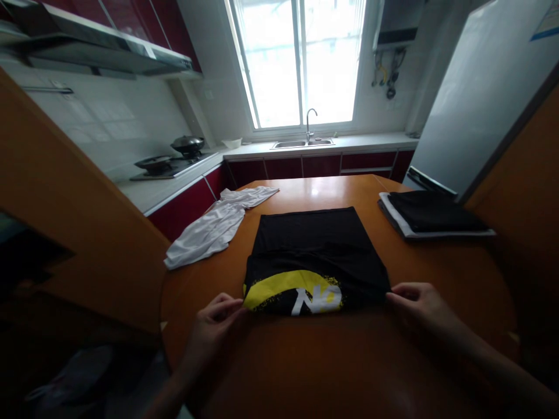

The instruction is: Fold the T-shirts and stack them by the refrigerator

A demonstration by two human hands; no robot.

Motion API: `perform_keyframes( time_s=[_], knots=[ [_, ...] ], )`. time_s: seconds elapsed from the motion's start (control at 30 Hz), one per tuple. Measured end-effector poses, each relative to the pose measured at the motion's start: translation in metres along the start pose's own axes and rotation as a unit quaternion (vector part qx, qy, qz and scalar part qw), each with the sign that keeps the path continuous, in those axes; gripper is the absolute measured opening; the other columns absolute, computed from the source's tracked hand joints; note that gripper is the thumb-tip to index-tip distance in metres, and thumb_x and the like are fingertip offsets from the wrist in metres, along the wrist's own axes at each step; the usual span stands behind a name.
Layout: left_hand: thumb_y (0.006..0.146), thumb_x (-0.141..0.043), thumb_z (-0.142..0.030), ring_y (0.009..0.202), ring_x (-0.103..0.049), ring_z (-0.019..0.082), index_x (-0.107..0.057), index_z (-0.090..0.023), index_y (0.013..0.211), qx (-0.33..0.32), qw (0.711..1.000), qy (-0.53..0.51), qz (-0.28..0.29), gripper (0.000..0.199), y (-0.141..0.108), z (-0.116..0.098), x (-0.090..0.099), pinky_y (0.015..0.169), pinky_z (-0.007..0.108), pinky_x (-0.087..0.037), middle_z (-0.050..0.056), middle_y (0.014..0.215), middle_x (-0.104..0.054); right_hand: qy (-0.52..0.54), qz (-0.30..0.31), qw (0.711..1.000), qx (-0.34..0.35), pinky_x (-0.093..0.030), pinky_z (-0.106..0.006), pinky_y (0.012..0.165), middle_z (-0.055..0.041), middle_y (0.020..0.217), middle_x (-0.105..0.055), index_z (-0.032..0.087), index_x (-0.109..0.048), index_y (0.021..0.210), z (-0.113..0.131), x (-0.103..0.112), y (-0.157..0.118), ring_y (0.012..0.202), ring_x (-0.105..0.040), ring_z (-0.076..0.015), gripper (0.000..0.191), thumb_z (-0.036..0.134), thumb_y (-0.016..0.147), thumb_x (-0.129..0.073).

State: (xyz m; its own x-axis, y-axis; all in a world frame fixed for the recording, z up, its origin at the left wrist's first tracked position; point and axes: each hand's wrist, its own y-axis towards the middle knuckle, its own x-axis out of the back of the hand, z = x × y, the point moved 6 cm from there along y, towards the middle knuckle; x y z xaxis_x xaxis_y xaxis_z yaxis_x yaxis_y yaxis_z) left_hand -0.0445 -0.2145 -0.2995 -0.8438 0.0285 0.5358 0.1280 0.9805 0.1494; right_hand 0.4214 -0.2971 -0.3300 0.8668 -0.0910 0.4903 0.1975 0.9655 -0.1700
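Observation:
A black T-shirt [314,238] with a yellow and white print lies partly folded on the wooden table, its near part doubled over the far part. At its near left corner, my left hand [215,321] is closed, pinching the fabric beside the yellow arc. My right hand [417,299] pinches the near right corner between thumb and fingers. Between the two hands the near edge runs fairly straight. Small wrinkles cross the cloth where the layers meet.
On the table [314,361], a crumpled white garment [213,230] lies at the left and a stack of folded dark and white clothes [437,212] at the right. Beyond stand a counter with a sink [301,144], a stove with pans [187,145] and a refrigerator [476,99].

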Motion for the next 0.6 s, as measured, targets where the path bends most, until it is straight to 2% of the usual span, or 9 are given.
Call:
perform_keyframes(
  time_s=[0.13, 0.27, 0.33, 0.47, 0.6],
  knots=[
    [0.073, -0.073, -0.059, 0.073, -0.061, 0.020, -0.079, -0.024, 0.077, -0.011, 1.000, 0.012, 0.020, 0.036, 0.000, -0.005, 0.004, 0.063, 0.027, -0.049, 0.005, 0.080, -0.061, 0.002, -0.008, 1.000, 0.004, -0.048, -0.029, 0.058, -0.0070, 0.075, -0.073, 0.020, -0.078, 0.079, -0.001, 0.003, -0.006, 0.070, -0.067, -0.0226, 0.041, 0.059, 0.076, -0.066],
    [0.078, -0.068, -0.058, 0.077, -0.064, 0.022, -0.077, -0.024, 0.073, 0.008, 0.994, 0.065, 0.086, 0.035, -0.006, 0.002, 0.002, 0.068, 0.029, -0.052, 0.006, 0.084, -0.063, -0.028, 0.015, 0.999, -0.005, -0.048, -0.030, 0.058, -0.0076, 0.073, -0.073, 0.021, -0.077, 0.072, -0.004, 0.000, -0.016, 0.070, -0.067, -0.0241, 0.043, 0.062, 0.076, -0.064],
    [0.080, -0.065, -0.060, 0.077, -0.064, 0.022, -0.078, -0.024, 0.074, 0.014, 0.991, 0.085, 0.101, 0.038, -0.007, 0.004, 0.000, 0.069, 0.030, -0.052, 0.006, 0.083, -0.064, -0.051, 0.026, 0.998, -0.004, -0.046, -0.030, 0.057, -0.0074, 0.070, -0.072, 0.021, -0.076, 0.067, -0.003, -0.002, -0.017, 0.067, -0.066, -0.0236, 0.046, 0.064, 0.076, -0.062],
    [0.079, -0.062, -0.064, 0.072, -0.062, 0.022, -0.076, -0.023, 0.069, 0.020, 0.991, 0.098, 0.084, 0.044, -0.006, 0.002, -0.002, 0.065, 0.030, -0.050, 0.006, 0.078, -0.063, -0.077, 0.020, 0.997, 0.000, -0.044, -0.029, 0.056, -0.0063, 0.063, -0.069, 0.021, -0.072, 0.061, -0.005, -0.003, -0.012, 0.063, -0.063, -0.0221, 0.047, 0.064, 0.077, -0.060],
    [0.077, -0.064, -0.062, 0.071, -0.062, 0.022, -0.071, -0.023, 0.063, 0.023, 0.991, 0.112, 0.074, 0.042, -0.008, 0.006, 0.000, 0.064, 0.031, -0.049, 0.006, 0.077, -0.062, -0.104, 0.016, 0.994, -0.003, -0.045, -0.030, 0.058, -0.0062, 0.068, -0.071, 0.022, -0.073, 0.066, -0.021, 0.000, -0.014, 0.068, -0.066, -0.0236, 0.040, 0.058, 0.079, -0.060]
  ],
)
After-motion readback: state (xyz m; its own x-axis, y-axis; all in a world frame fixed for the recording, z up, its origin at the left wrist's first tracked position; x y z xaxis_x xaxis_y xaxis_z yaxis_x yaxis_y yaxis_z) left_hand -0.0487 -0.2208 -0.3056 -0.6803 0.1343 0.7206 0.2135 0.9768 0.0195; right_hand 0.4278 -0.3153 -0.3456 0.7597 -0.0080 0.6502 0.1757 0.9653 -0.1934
